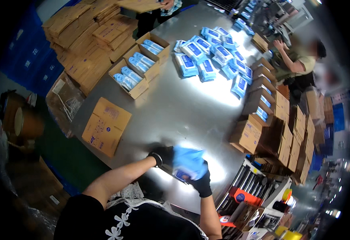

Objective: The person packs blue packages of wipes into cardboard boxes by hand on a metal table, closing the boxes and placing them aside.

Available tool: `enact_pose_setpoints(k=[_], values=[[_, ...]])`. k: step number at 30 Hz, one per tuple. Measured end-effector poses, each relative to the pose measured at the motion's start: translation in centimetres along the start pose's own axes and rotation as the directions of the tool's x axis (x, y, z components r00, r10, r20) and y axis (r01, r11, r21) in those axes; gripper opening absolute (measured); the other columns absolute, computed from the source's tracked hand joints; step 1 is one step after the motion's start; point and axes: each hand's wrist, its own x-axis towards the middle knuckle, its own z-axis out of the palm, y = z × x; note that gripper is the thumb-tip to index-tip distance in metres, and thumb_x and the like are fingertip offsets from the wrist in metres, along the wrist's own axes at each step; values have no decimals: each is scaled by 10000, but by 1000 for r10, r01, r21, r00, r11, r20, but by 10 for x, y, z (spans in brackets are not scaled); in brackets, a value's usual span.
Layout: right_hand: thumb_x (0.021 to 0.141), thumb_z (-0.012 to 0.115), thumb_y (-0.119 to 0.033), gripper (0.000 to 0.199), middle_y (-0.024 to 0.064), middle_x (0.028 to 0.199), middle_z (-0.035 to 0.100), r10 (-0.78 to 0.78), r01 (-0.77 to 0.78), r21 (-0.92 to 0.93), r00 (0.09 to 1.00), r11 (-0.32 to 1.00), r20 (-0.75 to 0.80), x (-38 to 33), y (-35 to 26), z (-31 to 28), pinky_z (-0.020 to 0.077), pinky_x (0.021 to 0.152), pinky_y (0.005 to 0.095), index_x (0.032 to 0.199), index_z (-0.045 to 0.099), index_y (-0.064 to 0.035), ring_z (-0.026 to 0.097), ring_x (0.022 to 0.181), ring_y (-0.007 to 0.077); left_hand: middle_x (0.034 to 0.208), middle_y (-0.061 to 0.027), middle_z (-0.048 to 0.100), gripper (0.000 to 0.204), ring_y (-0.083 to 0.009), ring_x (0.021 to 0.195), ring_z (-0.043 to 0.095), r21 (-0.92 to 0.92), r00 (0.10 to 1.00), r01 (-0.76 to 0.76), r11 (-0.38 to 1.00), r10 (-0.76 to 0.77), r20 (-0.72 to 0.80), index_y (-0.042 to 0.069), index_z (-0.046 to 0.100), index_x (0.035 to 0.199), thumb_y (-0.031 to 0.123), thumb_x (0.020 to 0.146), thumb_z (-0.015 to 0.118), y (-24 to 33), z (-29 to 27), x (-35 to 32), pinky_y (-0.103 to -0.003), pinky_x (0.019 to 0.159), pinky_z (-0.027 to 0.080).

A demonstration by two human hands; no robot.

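Both my hands wear black gloves and hold one blue soft pack (189,162) low over the near edge of the steel table (175,108). My left hand (163,155) grips its left end, and my right hand (202,183) grips its lower right end. A flattened brown carton (106,126) lies to the left of my hands on the table. A heap of several blue packs (215,54) sits at the table's far side.
Three open cartons with blue packs (139,66) stand at the far left. Filled and closed cartons (271,120) line the right edge. Flat cardboard stacks (89,40) rise at the back left. One person (299,60) works at the far right, another (159,10) stands at the far end.
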Motion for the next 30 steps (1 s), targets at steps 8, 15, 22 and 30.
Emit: enact_pose_setpoints(k=[8, 15, 22, 30], values=[[542, 781, -384, 612, 118, 1127, 492, -7, 135, -737, 985, 663, 173, -56, -35, -2, 374, 810, 444, 1083, 619, -148, 459, 997, 313, 881, -116, 658, 476, -187, 597, 641, -154, 839, 1, 988, 83, 538, 113, 494, 1272, 341, 859, 552, 37, 22, -10, -298, 523, 525], [733, 716, -257, 364, 96, 930, 603, -62, -16, -326, 971, 945, -229, -93, -61, -7, 461, 720, 391, 1048, 603, -112, 593, 829, 275, 958, -203, 650, 379, -289, 759, 664, 356, 930, -365, 860, 324, 171, 46, 563, 1111, 327, 858, 536, -5, 58, -3, -383, 668, 525], [561, 828, -490, 638, 126, 906, 587, 214, -283, -186, 922, 941, -324, -142, 35, 45, 480, 703, 412, 976, 576, -76, 597, 817, 278, 786, -135, 644, 214, -317, 712, 637, 519, 925, -278, 809, 370, -82, 110, 621, 910, 270, 768, 607, 25, 86, -43, -430, 651, 507], [734, 715, -373, 411, 114, 925, 661, 105, -115, -216, 993, 970, -60, -77, 56, 30, 520, 674, 416, 1023, 579, -116, 653, 814, 323, 963, -153, 613, 524, -292, 919, 597, 228, 859, -472, 851, 387, 333, 33, 565, 1006, 462, 739, 702, 28, 63, -11, -374, 825, 463]])
